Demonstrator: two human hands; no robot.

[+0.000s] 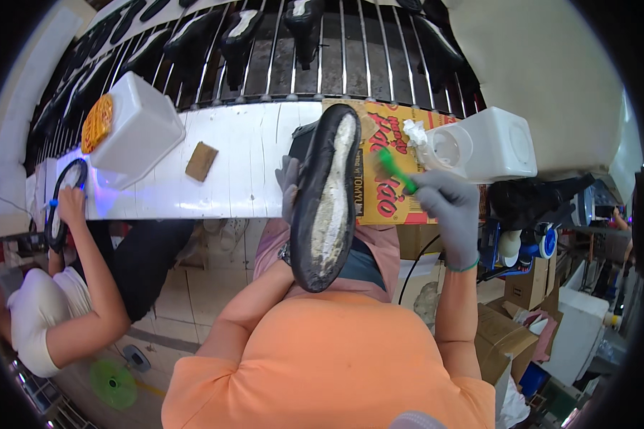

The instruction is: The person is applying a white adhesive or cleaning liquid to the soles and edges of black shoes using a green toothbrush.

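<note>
A black shoe (308, 214) is held upside down in front of me, with a long whitish strip running down its underside. My left hand (288, 187), in a grey glove, grips it from the left side, and most of its fingers are hidden behind the shoe. To the right, my gloved right hand (447, 211) is closed round a green-handled brush (398, 171). The brush is over a flattened yellow and red cardboard sheet (408, 196), apart from the shoe; its bristle end is blurred. Beyond my right hand, a translucent tub (449, 146) sits by the cardboard's right edge.
Behind the white bench (243, 164), several black shoes (240, 36) rest sole-up on a metal roller rack (343, 57). White plastic containers (139, 121) (504, 146) stand at both sides. A brown block (202, 161) lies left. A co-worker's hand (71, 204) holds a sole farther left.
</note>
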